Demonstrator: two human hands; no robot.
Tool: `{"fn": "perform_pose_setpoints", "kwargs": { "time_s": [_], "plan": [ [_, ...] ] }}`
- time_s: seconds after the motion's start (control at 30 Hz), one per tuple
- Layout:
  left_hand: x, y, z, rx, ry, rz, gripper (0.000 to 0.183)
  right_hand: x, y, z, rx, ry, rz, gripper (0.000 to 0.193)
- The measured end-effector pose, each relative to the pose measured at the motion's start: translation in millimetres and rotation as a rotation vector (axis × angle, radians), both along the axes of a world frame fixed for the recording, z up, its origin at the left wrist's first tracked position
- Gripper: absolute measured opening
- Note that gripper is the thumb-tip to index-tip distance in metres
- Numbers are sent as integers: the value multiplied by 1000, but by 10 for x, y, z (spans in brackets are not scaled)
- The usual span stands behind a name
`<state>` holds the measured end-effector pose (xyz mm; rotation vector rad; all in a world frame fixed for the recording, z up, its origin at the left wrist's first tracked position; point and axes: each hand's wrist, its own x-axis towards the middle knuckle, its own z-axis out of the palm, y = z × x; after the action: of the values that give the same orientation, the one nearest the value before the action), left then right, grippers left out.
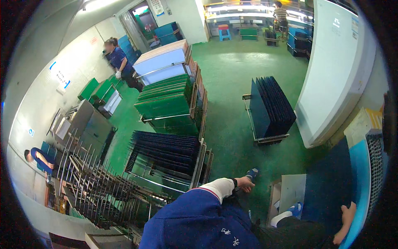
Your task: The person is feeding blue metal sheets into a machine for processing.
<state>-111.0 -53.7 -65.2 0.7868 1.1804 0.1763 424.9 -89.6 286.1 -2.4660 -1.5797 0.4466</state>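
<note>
At the lower right, my right hand (345, 220) is closed on the edge of a large dark blue panel (327, 186), which stands tilted beside my leg. My left hand (244, 184), with a dark band at the wrist, hangs in front of my body, loosely bent, thumb apart from the fingers; nothing shows in it. Light blue sheeting (360, 178) rises just right of the held panel. By my foot, left of that panel, is a pale grey board or box (293, 186).
A rack of upright dark panels (271, 110) stands ahead. To the left are racks of dark panels (163, 151), green panels (166, 95) and bare metal rods (103, 195). A tall white cabinet (331, 70) borders the right. Co-workers (120, 58), (39, 157), (280, 16) are around the room.
</note>
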Motion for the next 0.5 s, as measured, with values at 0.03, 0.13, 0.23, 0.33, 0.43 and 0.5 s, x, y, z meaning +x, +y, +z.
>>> {"fn": "perform_pose_setpoints", "kwargs": {
  "time_s": [0.03, 0.13, 0.23, 0.33, 0.43, 0.5],
  "plan": [
    [-3, 8, -40, 12, -1, -56, 49, 108, -15, -112, 64, -5, -27, 54],
    [-70, 1, -119, -74, -34, -94, 52, 381, 55, -419, 178, -28, -57, 52],
    [56, -6, 171, -58, -50, -124, 49, 490, 23, -370, 160, -105, -77, 50],
    [43, -2, 217, -89, -43, -128, 47, 638, 81, -425, 196, -128, -92, 50],
    [10, -33, 195, -89, -101, -13, 47, 493, 107, -227, 158, -106, -107, 52],
    [43, -21, 184, -86, -68, -33, 46, 406, 98, -113, 121, -108, -123, 55]
  ]
}}
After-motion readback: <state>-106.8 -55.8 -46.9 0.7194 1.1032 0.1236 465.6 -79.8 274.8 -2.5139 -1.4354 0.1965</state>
